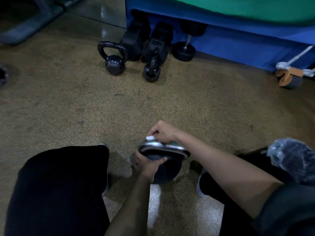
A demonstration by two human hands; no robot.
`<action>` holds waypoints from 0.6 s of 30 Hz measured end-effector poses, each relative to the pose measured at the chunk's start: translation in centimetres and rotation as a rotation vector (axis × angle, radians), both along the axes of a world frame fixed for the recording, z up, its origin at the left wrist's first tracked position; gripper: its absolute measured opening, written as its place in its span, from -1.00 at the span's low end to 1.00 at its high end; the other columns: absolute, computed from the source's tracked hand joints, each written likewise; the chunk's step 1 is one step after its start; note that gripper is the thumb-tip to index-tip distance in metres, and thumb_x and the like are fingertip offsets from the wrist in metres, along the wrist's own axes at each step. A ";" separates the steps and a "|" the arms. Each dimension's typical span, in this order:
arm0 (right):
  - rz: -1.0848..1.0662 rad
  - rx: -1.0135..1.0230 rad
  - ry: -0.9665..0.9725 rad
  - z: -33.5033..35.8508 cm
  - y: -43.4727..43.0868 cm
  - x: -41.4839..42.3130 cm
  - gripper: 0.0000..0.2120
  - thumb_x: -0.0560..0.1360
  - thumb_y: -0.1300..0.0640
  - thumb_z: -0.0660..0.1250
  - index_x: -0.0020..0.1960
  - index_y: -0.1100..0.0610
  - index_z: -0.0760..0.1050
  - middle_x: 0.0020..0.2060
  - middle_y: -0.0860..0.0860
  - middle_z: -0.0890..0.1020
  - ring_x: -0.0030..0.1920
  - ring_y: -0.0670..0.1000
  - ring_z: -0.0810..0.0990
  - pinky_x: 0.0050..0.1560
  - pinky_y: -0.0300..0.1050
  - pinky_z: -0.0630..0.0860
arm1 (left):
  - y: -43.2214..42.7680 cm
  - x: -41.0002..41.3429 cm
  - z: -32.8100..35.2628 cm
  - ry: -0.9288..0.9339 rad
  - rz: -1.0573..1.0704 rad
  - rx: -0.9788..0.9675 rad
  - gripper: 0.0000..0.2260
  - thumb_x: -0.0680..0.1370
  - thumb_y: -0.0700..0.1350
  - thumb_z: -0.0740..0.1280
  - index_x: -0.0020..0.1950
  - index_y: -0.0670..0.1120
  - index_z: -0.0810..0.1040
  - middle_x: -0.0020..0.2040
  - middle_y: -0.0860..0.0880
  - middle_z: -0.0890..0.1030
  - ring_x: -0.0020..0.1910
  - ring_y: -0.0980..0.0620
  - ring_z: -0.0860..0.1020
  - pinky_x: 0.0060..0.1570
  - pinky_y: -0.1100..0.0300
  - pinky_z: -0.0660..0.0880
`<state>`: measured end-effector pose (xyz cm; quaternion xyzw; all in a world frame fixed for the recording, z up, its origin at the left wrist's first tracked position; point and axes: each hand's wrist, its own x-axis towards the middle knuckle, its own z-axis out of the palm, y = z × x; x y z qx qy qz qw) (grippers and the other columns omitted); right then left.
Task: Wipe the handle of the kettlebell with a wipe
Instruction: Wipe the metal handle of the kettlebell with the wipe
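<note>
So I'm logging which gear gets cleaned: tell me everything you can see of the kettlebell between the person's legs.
The kettlebell has a dark, rounded body and a shiny, metal-looking handle across its top. It sits on the speckled floor. The left hand grips it near the handle's left end, thumb across the body. The right hand holds a white wipe on the handle's top.

On my feed I see a speckled tan rubber floor (pixel 68 103) in dim light, meeting a glossy grey strip (pixel 104 16) at the far left. Far right stands a blue padded platform (pixel 238 43) with a green top (pixel 238 5). In front of it sit black hex dumbbells (pixel 134 41), a round-headed dumbbell (pixel 184 51) and two black kettlebells (pixel 114 65), with an ab wheel (pixel 289 78) on the floor further right.
</note>
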<state>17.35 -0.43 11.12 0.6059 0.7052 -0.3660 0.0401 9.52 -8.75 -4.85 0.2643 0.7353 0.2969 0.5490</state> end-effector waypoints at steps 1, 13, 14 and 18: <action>-0.009 -0.009 0.024 0.1 -0.2 -0.1 -0.75 0.47 0.31 0.29 0.04 0.09 0.65 0.04 -0.02 0.68 0.03 -0.05 0.62 0.11 -0.19 0.52 | 0.0 0.0 0.1 -0.006 -0.001 0.000 0.23 0.23 -0.04 0.80 0.72 0.01 0.12 0.66 -0.10 0.29 0.65 -0.20 0.26 0.52 -0.30 0.39; 0.057 0.019 -0.076 0.0 -0.7 -1.1 -0.65 0.47 0.38 0.17 0.07 0.15 0.65 0.08 0.08 0.67 0.15 0.02 0.57 0.22 -0.23 0.38 | -0.3 0.0 0.3 -0.011 0.021 0.050 0.11 0.25 -0.15 0.79 0.66 -0.07 0.23 0.61 -0.13 0.37 0.60 -0.15 0.35 0.52 -0.07 0.40; 0.056 0.022 -0.066 0.0 -0.6 -1.0 -0.64 0.46 0.40 0.17 0.07 0.14 0.65 0.08 0.06 0.67 0.14 0.00 0.58 0.20 -0.23 0.40 | -0.3 0.0 0.3 -0.004 0.016 0.048 0.12 0.24 -0.14 0.79 0.67 -0.06 0.22 0.61 -0.13 0.35 0.61 -0.16 0.34 0.53 -0.08 0.39; 0.001 0.032 -0.049 0.3 0.3 -0.8 -0.66 0.44 0.40 0.22 0.04 0.12 0.66 0.04 0.01 0.69 0.04 -0.05 0.63 0.01 -0.32 0.49 | -0.2 0.0 0.2 0.018 0.003 0.020 0.17 0.23 -0.09 0.79 0.69 -0.04 0.18 0.64 -0.13 0.31 0.65 -0.18 0.27 0.58 -0.15 0.33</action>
